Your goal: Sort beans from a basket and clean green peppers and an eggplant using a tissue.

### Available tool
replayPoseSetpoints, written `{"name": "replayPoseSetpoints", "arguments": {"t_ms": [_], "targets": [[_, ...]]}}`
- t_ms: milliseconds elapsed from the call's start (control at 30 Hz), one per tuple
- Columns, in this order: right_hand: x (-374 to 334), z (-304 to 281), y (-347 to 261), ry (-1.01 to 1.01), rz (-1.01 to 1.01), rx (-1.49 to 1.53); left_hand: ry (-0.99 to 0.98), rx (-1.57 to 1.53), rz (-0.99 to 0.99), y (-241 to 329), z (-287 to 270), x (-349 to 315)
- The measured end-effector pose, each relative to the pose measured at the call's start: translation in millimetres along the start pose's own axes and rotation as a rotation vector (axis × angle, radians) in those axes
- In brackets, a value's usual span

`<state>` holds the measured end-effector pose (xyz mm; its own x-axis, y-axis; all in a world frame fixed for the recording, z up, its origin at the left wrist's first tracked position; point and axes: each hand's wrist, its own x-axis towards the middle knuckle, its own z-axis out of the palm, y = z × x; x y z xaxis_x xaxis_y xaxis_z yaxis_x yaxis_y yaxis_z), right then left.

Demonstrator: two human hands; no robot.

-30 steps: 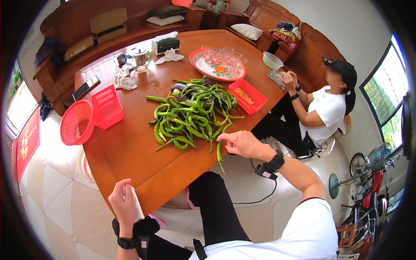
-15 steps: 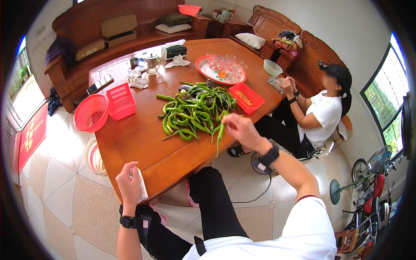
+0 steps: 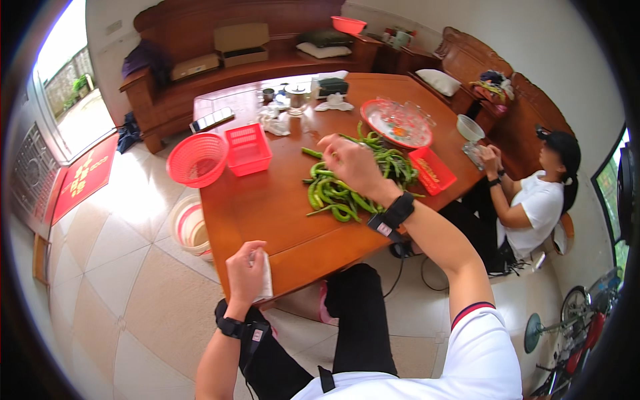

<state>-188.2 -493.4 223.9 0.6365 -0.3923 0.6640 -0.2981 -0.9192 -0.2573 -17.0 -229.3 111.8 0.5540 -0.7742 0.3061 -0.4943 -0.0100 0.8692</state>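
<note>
A heap of long green peppers [image 3: 333, 197] lies on the wooden table [image 3: 247, 220] in front of me, partly hidden by my right arm. Above its left part my right hand [image 3: 357, 163] hovers with curled fingers; whatever is in them is hidden. My left hand [image 3: 245, 273] is closed at the table's near left corner, and a small object in its fingers is too small to name. A folded white cloth or tissue [image 3: 267, 279] lies right beside that hand, at the table edge.
Left on the table are a round red basket [image 3: 197, 160] and a square red basket [image 3: 249, 150]. Beyond the peppers sit a red-rimmed tray [image 3: 400, 123] of glasses and a small red tray [image 3: 432, 171]. A striped bucket [image 3: 191, 227] stands below; a person [image 3: 533, 193] sits right.
My right hand has moved left over the heap; the green pepper that hung from it no longer shows. My left hand stays closed beside the white cloth. The whole view has shifted.
</note>
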Motion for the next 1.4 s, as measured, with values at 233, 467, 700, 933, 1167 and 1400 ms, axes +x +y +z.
{"name": "replayPoseSetpoints", "arguments": {"t_ms": [233, 467, 700, 933, 1167, 1400], "targets": [[34, 116, -37, -0.412, -0.021, -0.011, 0.008, 0.192, 0.021, -25, -67, 83], [47, 154, -25, -0.557, -0.060, -0.091, 0.024, 0.410, -0.033, -81, -92, 168], [-3, 72, -28, -0.597, 0.007, -0.005, 0.006, 0.396, 0.022, -20, -65, 126], [-76, 27, -51, -0.558, 0.010, 0.117, -0.115, 0.204, 0.026, 7, -59, 24], [-123, 7, -42, -0.282, 0.077, 0.028, -0.083, 0.066, 0.002, 13, -60, -15], [-140, 14, -31, -0.231, 0.141, -0.040, -0.057, 0.189, 0.076, 7, -59, -8]]}}
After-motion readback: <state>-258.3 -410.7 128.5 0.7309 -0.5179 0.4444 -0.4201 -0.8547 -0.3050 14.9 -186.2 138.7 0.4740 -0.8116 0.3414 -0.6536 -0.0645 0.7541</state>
